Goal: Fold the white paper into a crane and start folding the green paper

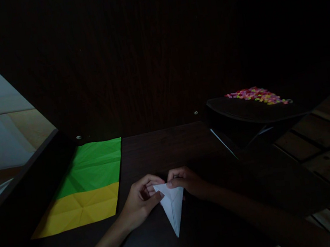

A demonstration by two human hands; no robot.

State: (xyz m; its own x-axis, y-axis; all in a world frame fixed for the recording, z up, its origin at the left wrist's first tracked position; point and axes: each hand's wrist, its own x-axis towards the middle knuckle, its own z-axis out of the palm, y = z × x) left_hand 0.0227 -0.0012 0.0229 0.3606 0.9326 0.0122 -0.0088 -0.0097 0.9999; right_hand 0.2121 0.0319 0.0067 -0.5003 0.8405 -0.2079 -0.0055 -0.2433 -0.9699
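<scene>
You are working at a dark wooden desk (162,149) in a dim room, with a tall dark back panel rising from its far edge. Pale wall and light flooring show past the left edge, and wooden floorboards (326,131) lie beyond the right edge. Near the far left corner a creased green sheet (93,166) lies flat, touching a yellow sheet (81,209) on its near side. Off the right side, a dark raised surface carries a patch of small multicoloured beads (256,95); what that surface is cannot be told in the gloom.

Both forearms fade into shadow, and the right one is almost lost against the desk. The fingertips behind the paper are hidden.

The white folded paper (172,206) sits near the middle of the near edge. It is a narrow triangle, its long axis running from far to near, with the sharp tip pointing toward you and the wide end away. Your left hand (141,202) pinches the wide end's left corner, and your right hand (188,182) presses fingers closed on its right corner.
</scene>
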